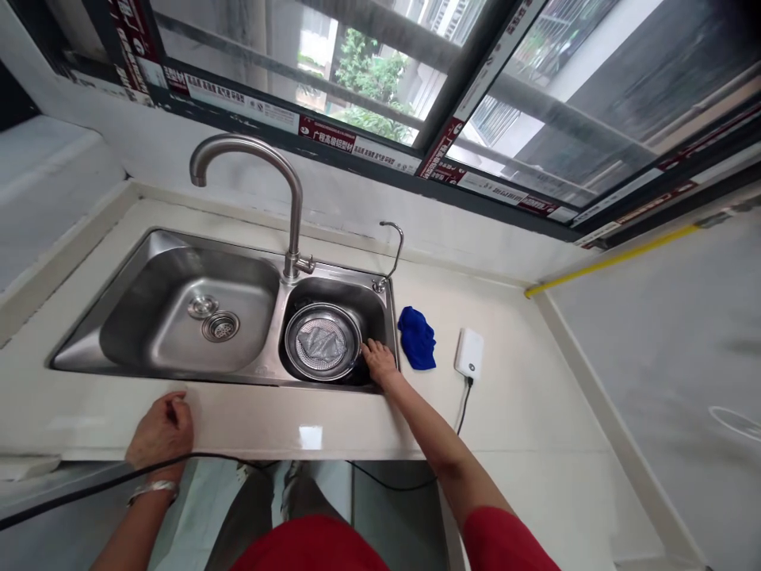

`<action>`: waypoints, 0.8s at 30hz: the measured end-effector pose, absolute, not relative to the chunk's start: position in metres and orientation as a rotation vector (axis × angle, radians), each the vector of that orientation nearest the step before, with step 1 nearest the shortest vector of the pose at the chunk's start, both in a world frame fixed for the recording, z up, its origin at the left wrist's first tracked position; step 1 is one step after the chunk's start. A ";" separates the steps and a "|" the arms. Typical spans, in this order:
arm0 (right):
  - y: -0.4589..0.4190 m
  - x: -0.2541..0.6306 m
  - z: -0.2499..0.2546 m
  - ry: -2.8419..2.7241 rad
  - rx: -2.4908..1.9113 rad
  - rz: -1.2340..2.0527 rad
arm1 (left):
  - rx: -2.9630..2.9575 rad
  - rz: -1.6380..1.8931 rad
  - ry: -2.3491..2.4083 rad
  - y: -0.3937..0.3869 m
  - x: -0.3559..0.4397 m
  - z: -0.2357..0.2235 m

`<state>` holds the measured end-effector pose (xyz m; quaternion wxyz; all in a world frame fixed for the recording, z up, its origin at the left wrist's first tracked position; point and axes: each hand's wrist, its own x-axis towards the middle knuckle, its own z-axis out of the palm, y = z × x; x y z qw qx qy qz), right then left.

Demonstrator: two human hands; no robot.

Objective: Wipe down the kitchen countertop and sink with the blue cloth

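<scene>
A round stainless steel colander point(292, 349) with a perforated bottom sits in the smaller right sink bowl point(376, 313). Inside it lies a crumpled clear plastic bag point(322, 342). My right hand point(379, 362) reaches into that bowl from the right, its fingers closed at the colander's right rim; the thumb is hard to make out. On the front edge of the counter rests my left hand point(162, 430), fingers curled in and nothing visible in them. The larger left sink bowl point(178, 333) is near it, with a drain point(220, 326) and a loose metal strainer plug point(203, 307).
A tall curved faucet point(296, 206) rises between the bowls. Behind the right bowl stands a thin small spout point(399, 250). A blue cloth point(417, 339) and a white power bank point(470, 353) lie on the counter to the right. A black cable point(89, 490) crosses by my left wrist.
</scene>
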<state>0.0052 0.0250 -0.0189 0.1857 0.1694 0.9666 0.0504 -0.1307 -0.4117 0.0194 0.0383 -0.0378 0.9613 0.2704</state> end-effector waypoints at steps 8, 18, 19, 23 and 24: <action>0.025 -0.010 -0.033 2.529 0.356 0.162 | -0.136 0.816 2.899 -0.412 -0.131 0.022; 0.032 -0.007 -0.024 2.466 0.207 0.154 | -0.056 0.906 2.905 -0.417 -0.135 0.011; 0.031 -0.008 -0.025 2.449 0.217 0.169 | -0.046 0.911 2.921 -0.418 -0.135 0.011; 0.027 -0.012 -0.030 2.413 0.257 0.220 | -0.061 0.910 2.933 -0.418 -0.134 0.009; 0.025 -0.012 -0.032 2.415 0.269 0.227 | -0.074 0.906 2.924 -0.418 -0.133 0.009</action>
